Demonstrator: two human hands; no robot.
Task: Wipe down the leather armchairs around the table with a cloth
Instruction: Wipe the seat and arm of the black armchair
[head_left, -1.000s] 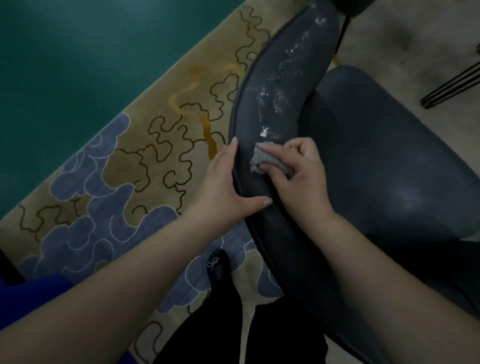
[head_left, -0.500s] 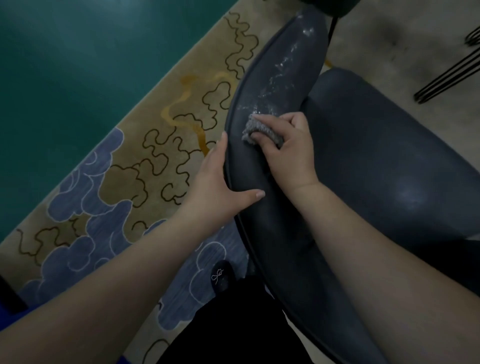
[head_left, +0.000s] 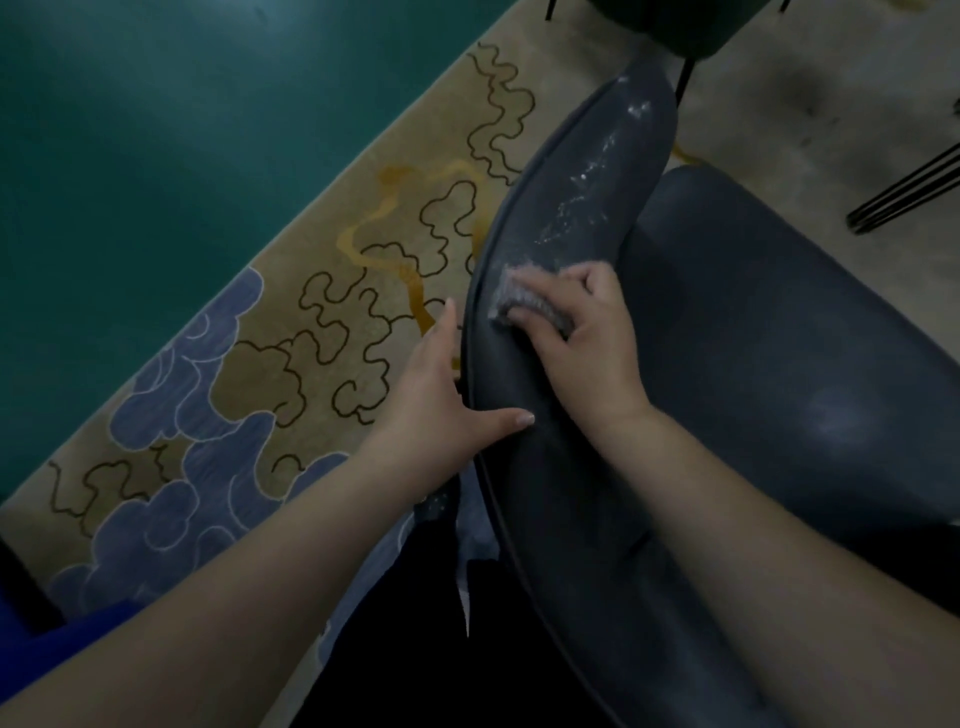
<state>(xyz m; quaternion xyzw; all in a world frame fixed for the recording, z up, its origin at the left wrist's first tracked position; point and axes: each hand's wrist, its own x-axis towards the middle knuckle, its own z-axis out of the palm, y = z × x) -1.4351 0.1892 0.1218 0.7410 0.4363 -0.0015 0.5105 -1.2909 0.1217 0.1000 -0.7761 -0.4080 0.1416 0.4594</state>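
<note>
Since a moment ago, right hand and cloth sit nearer the backrest's piped edge.
Fingers clamp the cloth on the armchair; left hand braces the backrest, fingers straight.

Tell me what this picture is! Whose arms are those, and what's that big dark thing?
The camera sits on a person's head and looks down, so you see their own two arms. The big dark thing is a leather armchair. The right hand presses a small grey cloth on the chair's back, wiping off the white dusty specks ahead of it. The left hand rests on the chair's edge, fingers straight, likely to steady it. Underneath lies a rug with blue clouds and squiggly lines.
</note>
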